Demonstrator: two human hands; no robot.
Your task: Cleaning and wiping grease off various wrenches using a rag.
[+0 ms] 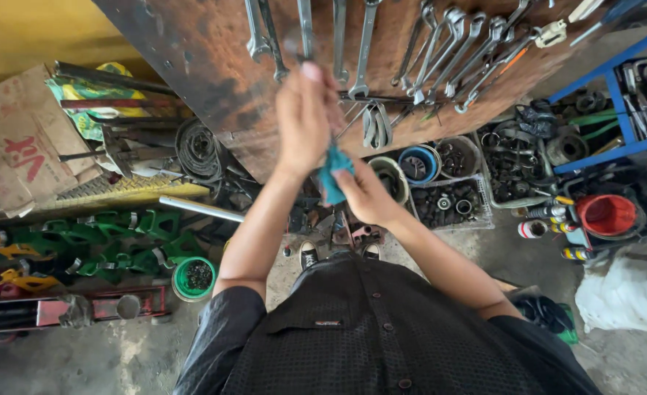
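My left hand (pixel 305 117) is raised in front of the rusty tool board (pixel 213 58) and is closed around the upper part of a thin metal tool (pixel 347 123). My right hand (pixel 363 192) sits lower and grips a teal cloth (pixel 332 172), pressed around the tool's lower end. Several wrenches (pixel 440 51) hang on the board just above and to the right of my hands. My black shirt fills the bottom of the view.
Green metal stands (pixel 111 234) and a green bucket (pixel 194 278) lie at left. Tubs of bearings and rings (pixel 448 201) sit at centre right, near a red bucket (pixel 607 214) and a blue rack (pixel 623 95). A cardboard box (pixel 16 139) is at far left.
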